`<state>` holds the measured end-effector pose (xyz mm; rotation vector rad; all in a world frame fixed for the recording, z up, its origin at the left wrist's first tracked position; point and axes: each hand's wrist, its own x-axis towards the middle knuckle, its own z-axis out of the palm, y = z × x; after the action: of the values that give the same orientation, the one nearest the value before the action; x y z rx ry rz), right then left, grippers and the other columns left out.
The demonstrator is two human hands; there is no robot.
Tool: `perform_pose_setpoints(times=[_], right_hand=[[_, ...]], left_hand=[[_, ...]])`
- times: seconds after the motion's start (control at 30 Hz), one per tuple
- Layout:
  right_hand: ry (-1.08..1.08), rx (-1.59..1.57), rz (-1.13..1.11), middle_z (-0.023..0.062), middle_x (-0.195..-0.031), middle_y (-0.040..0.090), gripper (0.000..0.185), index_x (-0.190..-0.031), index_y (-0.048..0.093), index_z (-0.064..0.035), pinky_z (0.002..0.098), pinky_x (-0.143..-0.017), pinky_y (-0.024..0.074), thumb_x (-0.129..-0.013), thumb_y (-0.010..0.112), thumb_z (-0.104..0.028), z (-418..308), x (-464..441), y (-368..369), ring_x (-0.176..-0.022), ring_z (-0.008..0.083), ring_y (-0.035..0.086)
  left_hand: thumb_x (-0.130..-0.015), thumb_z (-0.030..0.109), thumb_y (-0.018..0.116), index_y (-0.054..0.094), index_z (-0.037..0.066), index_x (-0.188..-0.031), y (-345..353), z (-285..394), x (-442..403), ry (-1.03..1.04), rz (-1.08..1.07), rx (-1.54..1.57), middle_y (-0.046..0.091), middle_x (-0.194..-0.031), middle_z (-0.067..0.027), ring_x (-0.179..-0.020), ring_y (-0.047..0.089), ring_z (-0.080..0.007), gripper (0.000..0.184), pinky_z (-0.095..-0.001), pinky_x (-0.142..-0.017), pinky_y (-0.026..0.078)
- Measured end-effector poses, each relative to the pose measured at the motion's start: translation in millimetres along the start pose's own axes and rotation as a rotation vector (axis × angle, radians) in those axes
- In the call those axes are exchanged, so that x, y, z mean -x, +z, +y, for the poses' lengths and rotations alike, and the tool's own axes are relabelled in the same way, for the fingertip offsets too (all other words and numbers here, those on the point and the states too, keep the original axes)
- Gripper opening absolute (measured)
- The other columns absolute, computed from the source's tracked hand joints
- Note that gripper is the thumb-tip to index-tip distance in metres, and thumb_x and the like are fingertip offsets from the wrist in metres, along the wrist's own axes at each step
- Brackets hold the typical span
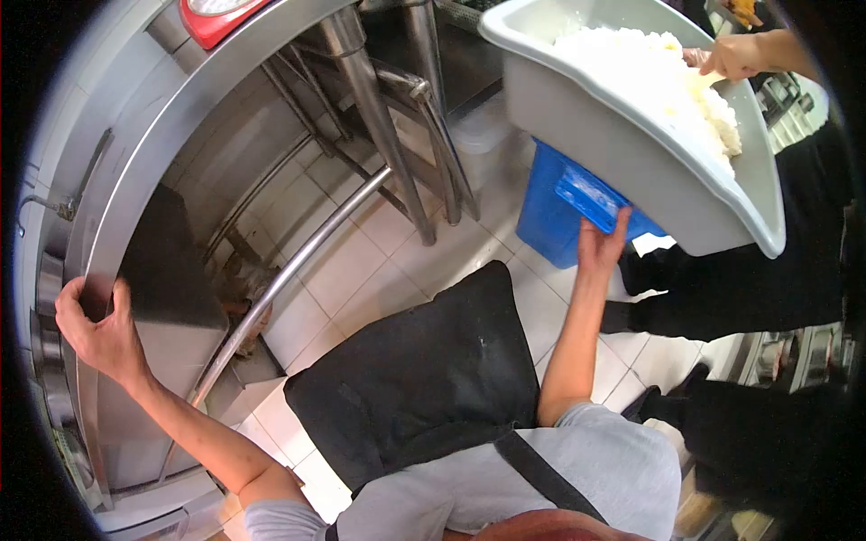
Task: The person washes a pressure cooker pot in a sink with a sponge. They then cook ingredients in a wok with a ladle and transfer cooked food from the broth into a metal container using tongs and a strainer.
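Note:
My left hand [101, 332] is at the rim of a steel counter [149, 149], its thumb and fingers curled around the edge with the rim between them. My right hand [602, 242] reaches forward and grips the near lip of a blue plastic bin [546, 212], below a large grey tub [622, 149]. White cooked rice [636, 86] is heaped in the tub. Another person's hand [735, 59] holds a pale utensil, partly hidden, in the rice. The tub's underside and part of the blue bin are hidden.
A red scale [216, 20] sits on the counter at top left. Steel table legs [383, 126] and a low crossbar [298, 261] stand over the tiled floor [433, 270]. My black apron [424, 361] spreads before me. Dark-trousered legs [749, 298] are close on the right.

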<state>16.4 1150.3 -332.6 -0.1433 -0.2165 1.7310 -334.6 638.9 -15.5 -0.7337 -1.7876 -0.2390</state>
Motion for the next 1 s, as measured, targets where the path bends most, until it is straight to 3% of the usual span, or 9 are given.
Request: perform_pose_setpoints(times=[0.3, 0.33, 0.37, 0.4, 0.47, 0.53, 0.7, 0.87, 1.0], right_hand=[[-0.148, -0.155, -0.106, 0.0178, -0.138, 0.058, 0.045, -0.126, 0.062, -0.0052, 0.0519, -0.11, 0.0418, -0.098, 0.058, -0.039, -98.3, -14.0, -53.2, -0.126, 0.0339, 0.055], [-0.089, -0.197, -0.054, 0.0156, -0.129, 0.064, 0.041, -0.121, 0.064, -0.0086, 0.0501, -0.105, 0.0472, -0.096, 0.06, -0.04, -90.4, -23.3, -102.3, -0.118, 0.0303, 0.061], [0.457, -0.488, -0.448, 0.0113, -0.112, 0.069, 0.028, -0.112, 0.065, -0.0114, 0.042, -0.092, 0.0555, -0.098, 0.059, -0.034, -62.0, -2.1, -119.0, -0.101, 0.0231, 0.067], [0.35, -0.288, 0.024, 0.0047, -0.087, 0.065, 0.014, -0.1, 0.062, -0.0135, 0.0299, -0.067, 0.0535, -0.099, 0.058, -0.027, -27.7, 12.2, -171.4, -0.076, 0.0144, 0.062], [0.172, 0.361, 0.269, 0.0004, -0.078, 0.055, 0.02, -0.09, 0.056, -0.0106, 0.0272, -0.06, 0.0435, -0.102, 0.055, -0.027, 67.2, 38.6, -59.9, -0.071, 0.0127, 0.051], [0.089, 0.5, -0.109, -0.0004, -0.077, 0.049, 0.019, -0.089, 0.054, -0.0118, 0.0288, -0.057, 0.037, -0.104, 0.051, -0.023, 114.8, 2.4, 27.1, -0.067, 0.0118, 0.044], [0.389, 0.422, -0.488, 0.0069, -0.09, 0.066, 0.021, -0.106, 0.067, -0.0031, 0.0314, -0.07, 0.0525, -0.101, 0.057, -0.021, 247.5, -154.3, 181.5, -0.078, 0.0167, 0.063], [1.016, 0.522, -0.897, 0.0125, -0.1, 0.069, 0.035, -0.134, 0.054, -0.0039, 0.0378, -0.07, 0.0552, -0.102, 0.055, -0.019, 431.8, -232.5, 225.9, -0.082, 0.0201, 0.066], [0.793, 1.345, -1.012, 0.0125, -0.1, 0.068, 0.035, -0.134, 0.054, -0.004, 0.0376, -0.069, 0.0551, -0.102, 0.055, -0.019, 443.9, -253.5, 196.0, -0.081, 0.0199, 0.065]], left_hand=[[-0.076, 0.006, 0.082, 0.064, 0.003, -0.111, -20.9, 19.4, -11.1, -0.052, -0.153, -0.047, 0.064, -0.112, -0.0097, -0.105, 0.061, -0.0255, 0.04, -0.0366, -0.093, 0.048], [-0.076, 0.006, 0.083, 0.065, 0.003, -0.113, -23.3, 24.2, -15.6, -0.054, -0.189, -0.074, 0.063, -0.113, -0.0103, -0.105, 0.061, -0.0259, 0.041, -0.0367, -0.094, 0.048], [-0.076, 0.007, 0.083, 0.065, 0.003, -0.114, -24.5, 36.3, -23.8, -0.009, -0.168, -0.016, 0.063, -0.115, -0.0113, -0.106, 0.061, -0.0267, 0.043, -0.0373, -0.094, 0.048], [-0.076, 0.007, 0.083, 0.064, 0.003, -0.116, -25.8, 56.1, -34.1, 0.034, -0.145, 0.04, 0.063, -0.116, -0.0123, -0.107, 0.06, -0.0275, 0.044, -0.0379, -0.094, 0.048], [-0.073, 0.012, 0.086, 0.064, 0.004, -0.119, -18.1, 98.9, -54.8, 0.15, -0.086, 0.116, 0.062, -0.115, -0.015, -0.108, 0.06, -0.0296, 0.051, -0.0393, -0.094, 0.047], [-0.07, 0.021, 0.088, 0.065, 0.006, -0.119, 2.9, 135.7, -76.7, 0.247, -0.072, 0.131, 0.063, -0.112, -0.0149, -0.105, 0.06, -0.0302, 0.056, -0.0401, -0.09, 0.047], [-0.065, 0.033, 0.086, 0.065, 0.012, -0.1, 70.7, 166.7, -77.8, 0.223, 0.064, -0.085, 0.062, -0.096, -0.0011, -0.081, 0.056, -0.0241, 0.045, -0.0373, -0.068, 0.043], [-0.056, 0.031, 0.083, 0.062, 0.014, -0.09, 85.2, 168.0, -80.0, 0.201, 0.189, -0.166, 0.062, -0.089, 0.001, -0.073, 0.054, -0.0224, 0.043, -0.0357, -0.061, 0.041], [-0.054, 0.032, 0.083, 0.061, 0.013, -0.088, 87.6, 171.1, -80.5, 0.209, 0.176, -0.201, 0.061, -0.089, -0.0013, -0.072, 0.053, -0.0232, 0.045, -0.0358, -0.061, 0.041]])
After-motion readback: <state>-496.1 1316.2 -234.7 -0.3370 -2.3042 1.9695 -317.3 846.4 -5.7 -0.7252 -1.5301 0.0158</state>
